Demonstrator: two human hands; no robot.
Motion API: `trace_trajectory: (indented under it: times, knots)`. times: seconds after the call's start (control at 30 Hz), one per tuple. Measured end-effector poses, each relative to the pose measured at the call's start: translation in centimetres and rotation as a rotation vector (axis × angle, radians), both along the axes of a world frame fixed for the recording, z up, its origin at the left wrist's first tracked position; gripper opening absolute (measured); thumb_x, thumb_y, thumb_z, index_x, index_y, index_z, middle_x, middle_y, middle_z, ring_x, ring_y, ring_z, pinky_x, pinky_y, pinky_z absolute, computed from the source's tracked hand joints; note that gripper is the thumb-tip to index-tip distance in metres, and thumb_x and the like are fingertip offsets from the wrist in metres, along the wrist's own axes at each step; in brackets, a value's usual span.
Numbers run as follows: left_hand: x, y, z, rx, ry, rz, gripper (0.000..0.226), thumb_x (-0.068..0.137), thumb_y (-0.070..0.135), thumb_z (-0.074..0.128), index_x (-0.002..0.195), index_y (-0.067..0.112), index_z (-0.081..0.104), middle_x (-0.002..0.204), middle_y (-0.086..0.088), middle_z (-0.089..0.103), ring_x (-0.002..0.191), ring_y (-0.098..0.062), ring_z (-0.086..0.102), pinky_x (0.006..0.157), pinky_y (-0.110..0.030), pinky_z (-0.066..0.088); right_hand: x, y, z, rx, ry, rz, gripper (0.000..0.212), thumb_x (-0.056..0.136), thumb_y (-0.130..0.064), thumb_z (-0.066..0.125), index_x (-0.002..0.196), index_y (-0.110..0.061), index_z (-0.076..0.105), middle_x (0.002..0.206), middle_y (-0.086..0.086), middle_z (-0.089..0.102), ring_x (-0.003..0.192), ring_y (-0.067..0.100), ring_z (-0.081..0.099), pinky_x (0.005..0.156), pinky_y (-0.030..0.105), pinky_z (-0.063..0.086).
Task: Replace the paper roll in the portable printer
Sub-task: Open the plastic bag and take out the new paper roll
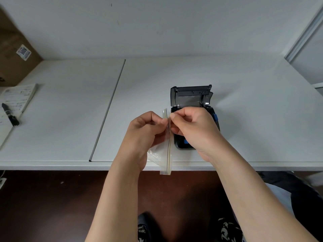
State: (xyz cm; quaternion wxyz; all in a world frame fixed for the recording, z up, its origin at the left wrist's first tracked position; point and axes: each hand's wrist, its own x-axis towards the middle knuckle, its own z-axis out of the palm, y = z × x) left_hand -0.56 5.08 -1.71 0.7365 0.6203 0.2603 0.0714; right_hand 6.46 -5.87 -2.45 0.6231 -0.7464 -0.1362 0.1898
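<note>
A black portable printer with blue buttons stands on the white table, its lid swung up and open. My right hand partly hides its body. In front of it I hold a clear zip-seal plastic bag upright by its top edge. My left hand pinches one side of the seal and my right hand pinches the other, fingertips almost touching. The bag hangs down past the table's front edge. I cannot see what is inside it, and no paper roll shows.
A cardboard box stands at the far left against the wall. A paper pad with a black marker on it lies at the left edge. A seam runs between two tabletops. My knees and the dark floor lie below.
</note>
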Motion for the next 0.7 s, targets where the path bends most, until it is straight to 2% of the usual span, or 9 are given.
trace_trajectory:
  times: [0.13,0.3,0.43,0.53,0.63,0.7]
  knots:
    - [-0.03,-0.02,0.06,-0.002,0.001,0.008,0.02,0.089,0.0,0.056,0.07,0.006,0.056,0.078,-0.016,0.062,0.07,-0.022,0.062,0.08,-0.034,0.056,-0.04,0.23,-0.2,0.002,0.007,-0.015,0.02,0.091,-0.016,0.058,0.074,-0.018,0.068,0.067,-0.004,0.069,0.059,0.003,0.067,0.083,0.046,0.058]
    - [0.01,0.09,-0.15,-0.018,-0.015,0.027,0.021,0.09,0.0,0.054,0.071,0.008,0.055,0.074,-0.012,0.059,0.062,-0.015,0.059,0.065,-0.021,0.054,0.0,0.46,-0.34,0.025,0.036,-0.058,0.021,0.09,-0.013,0.055,0.071,-0.015,0.064,0.059,-0.007,0.065,0.055,0.004,0.064,0.083,0.05,0.057]
    - [-0.08,0.13,-0.18,-0.035,-0.048,0.037,0.019,0.091,0.002,0.055,0.073,0.008,0.056,0.072,-0.011,0.059,0.058,-0.013,0.057,0.056,-0.016,0.051,0.15,0.6,-0.4,0.068,0.053,-0.1,0.021,0.092,-0.011,0.053,0.072,-0.012,0.062,0.06,-0.006,0.064,0.051,0.003,0.063,0.081,0.043,0.059]
    - [-0.07,0.14,-0.29,-0.028,-0.073,0.034,0.014,0.089,0.005,0.058,0.075,0.007,0.059,0.072,-0.009,0.064,0.06,-0.013,0.061,0.058,-0.017,0.052,0.05,0.56,-0.26,0.064,0.016,-0.082,0.016,0.093,-0.015,0.055,0.08,-0.011,0.065,0.062,-0.007,0.064,0.051,0.0,0.061,0.078,0.035,0.059]
    - [-0.02,0.17,-0.43,-0.044,-0.092,0.043,0.008,0.087,0.004,0.061,0.079,0.004,0.062,0.079,-0.015,0.066,0.072,-0.022,0.064,0.065,-0.022,0.056,0.1,0.13,0.17,0.001,-0.027,-0.034,0.016,0.09,-0.025,0.061,0.079,-0.017,0.068,0.063,-0.008,0.066,0.055,0.0,0.061,0.079,0.035,0.059]
    - [-0.03,0.2,-0.39,-0.055,-0.103,0.052,0.007,0.085,-0.001,0.062,0.079,0.003,0.062,0.078,-0.015,0.066,0.072,-0.023,0.064,0.066,-0.023,0.056,0.11,-0.33,0.51,-0.048,-0.032,0.02,0.018,0.083,-0.035,0.068,0.079,-0.018,0.07,0.067,-0.007,0.069,0.06,0.003,0.064,0.078,0.035,0.059]
